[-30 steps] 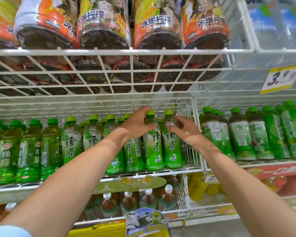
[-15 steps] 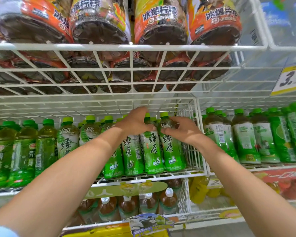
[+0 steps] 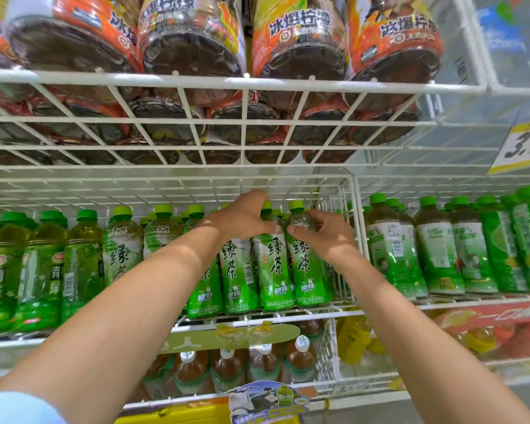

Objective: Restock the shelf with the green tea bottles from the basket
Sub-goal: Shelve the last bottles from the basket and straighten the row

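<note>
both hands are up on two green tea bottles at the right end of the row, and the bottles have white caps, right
Not quite. The head view shows green caps, not white, on the two green tea bottles that the left hand and right hand hold. White caps are on the brown bottles one shelf down. The rest is right.

Both hands (image 3: 288,224) on shelved green tea bottles (image 3: 291,264)

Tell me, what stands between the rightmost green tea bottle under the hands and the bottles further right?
In the head view, a white wire divider stands between the green tea bottle and the neighbouring bottles.
</note>
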`<action>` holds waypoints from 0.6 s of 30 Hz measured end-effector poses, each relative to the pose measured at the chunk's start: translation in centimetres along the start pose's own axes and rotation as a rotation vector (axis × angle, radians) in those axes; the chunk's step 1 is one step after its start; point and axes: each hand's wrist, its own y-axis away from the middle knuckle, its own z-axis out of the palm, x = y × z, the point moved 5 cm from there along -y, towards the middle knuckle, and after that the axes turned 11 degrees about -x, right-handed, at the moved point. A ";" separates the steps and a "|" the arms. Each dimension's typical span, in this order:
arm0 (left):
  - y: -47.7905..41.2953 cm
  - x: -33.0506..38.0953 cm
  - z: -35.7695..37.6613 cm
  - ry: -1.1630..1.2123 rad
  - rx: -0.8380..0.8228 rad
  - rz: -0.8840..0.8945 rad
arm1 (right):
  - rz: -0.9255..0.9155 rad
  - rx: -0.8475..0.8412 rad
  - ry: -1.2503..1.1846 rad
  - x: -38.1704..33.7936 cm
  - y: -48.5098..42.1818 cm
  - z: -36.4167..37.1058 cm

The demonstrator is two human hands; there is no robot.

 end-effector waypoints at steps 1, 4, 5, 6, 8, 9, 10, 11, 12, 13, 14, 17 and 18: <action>0.0 0.1 0.0 -0.003 -0.005 -0.005 | 0.002 -0.005 0.004 -0.2 0.1 0.1; 0.6 0.6 0.1 -0.019 0.002 -0.011 | 0.030 -0.022 0.059 -0.9 0.5 0.4; 1.0 1.0 0.1 -0.046 0.010 -0.013 | 0.036 -0.033 0.086 -1.1 0.6 0.4; 1.3 1.3 0.2 -0.081 0.019 -0.011 | 0.044 -0.048 0.123 -1.3 0.7 0.3; 2.2 1.7 0.6 -0.144 0.020 -0.018 | 0.044 -0.072 0.210 -1.7 0.9 0.0; 2.7 1.9 0.7 -0.172 0.019 -0.022 | 0.042 -0.081 0.235 -1.9 1.1 -0.2; 3.2 2.1 0.6 -0.192 0.020 -0.023 | 0.034 -0.090 0.248 -2.1 1.3 -0.4; 3.9 2.3 0.5 -0.211 0.018 -0.020 | 0.018 -0.090 0.265 -2.3 1.6 -0.7; 4.7 2.5 0.3 -0.226 0.013 -0.018 | 0.001 -0.088 0.301 -2.5 2.0 -1.0; 5.7 2.7 0.0 -0.248 0.008 -0.014 | -0.015 -0.093 0.347 -2.7 2.5 -1.2; 6.7 2.9 -0.3 -0.270 0.008 -0.010 | -0.036 -0.102 0.385 -3.0 3.1 -1.4; 10.3 2.7 -0.9 -0.303 -0.006 -0.016 | -0.104 -0.148 0.498 -4.2 5.1 -1.3; 11.4 2.3 -0.8 -0.311 -0.021 -0.031 | -0.116 -0.159 0.552 -4.6 5.7 -1.1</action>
